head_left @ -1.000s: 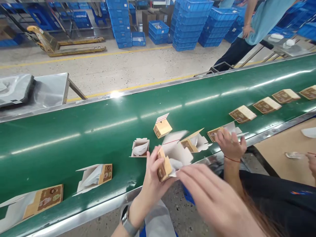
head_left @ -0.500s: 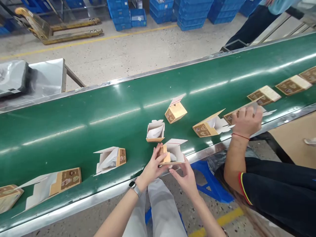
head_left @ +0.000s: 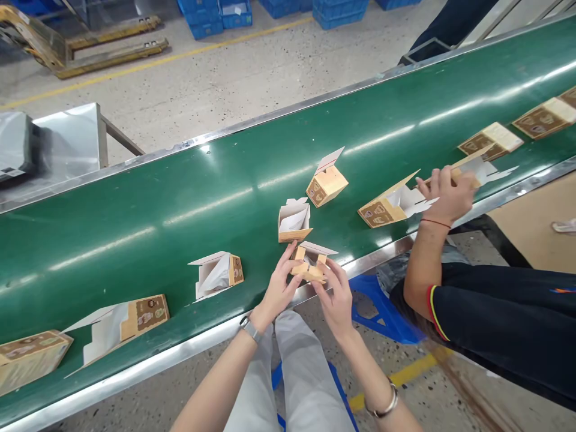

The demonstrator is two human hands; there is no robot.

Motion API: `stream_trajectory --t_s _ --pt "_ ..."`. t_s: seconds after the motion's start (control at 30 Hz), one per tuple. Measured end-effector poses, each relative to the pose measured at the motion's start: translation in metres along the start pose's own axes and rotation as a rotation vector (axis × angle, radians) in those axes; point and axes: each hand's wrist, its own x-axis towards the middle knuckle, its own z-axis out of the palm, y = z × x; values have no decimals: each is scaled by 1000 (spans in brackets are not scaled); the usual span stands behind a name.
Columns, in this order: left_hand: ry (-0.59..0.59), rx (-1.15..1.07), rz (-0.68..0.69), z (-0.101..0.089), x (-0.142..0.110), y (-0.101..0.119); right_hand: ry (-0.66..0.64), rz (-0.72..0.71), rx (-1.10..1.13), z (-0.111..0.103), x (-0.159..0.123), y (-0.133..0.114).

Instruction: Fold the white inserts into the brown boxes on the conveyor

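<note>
Left hand (head_left: 279,285), right hand (head_left: 335,297) both curled closed on small box (head_left: 308,274) over near edge of conveyor (head_left: 216,207); lid (head_left: 320,248) up, side flaps (head_left: 300,254) angled inward. I'd steady box with left, tuck flaps evenly using right, pressing lightly.

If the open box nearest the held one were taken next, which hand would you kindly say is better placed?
Probably the left hand: its fingers extend close to the open box. The right hand sits farther away, at the held box's right side, though both hands hold that box.
</note>
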Motion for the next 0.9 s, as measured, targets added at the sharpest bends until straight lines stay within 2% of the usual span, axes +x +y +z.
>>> stream_trajectory --t_s 0.1,0.2,0.27,0.33,0.43,0.53,0.67,0.8,0.9 --pt "137 -193 -124 17 15 10 154 172 190 8 13 -16" --pt "235 -362 -175 31 29 16 295 364 385 19 26 -29" --pt "234 -386 -201 37 37 18 334 445 455 25 33 -31" --pt "203 -357 -228 41 42 18 314 480 460 26 40 -31" --pt "209 -327 -261 48 47 17 293 464 383 23 45 -29" --pt "244 -329 -282 58 55 18 313 436 287 19 50 -26" --pt "235 -372 -303 67 64 21 343 411 226 16 57 -20" --pt "188 -348 -232 57 57 21 266 328 190 6 61 -4" --pt "351 -134 -189 43 58 19 229 206 90 -8 70 18"
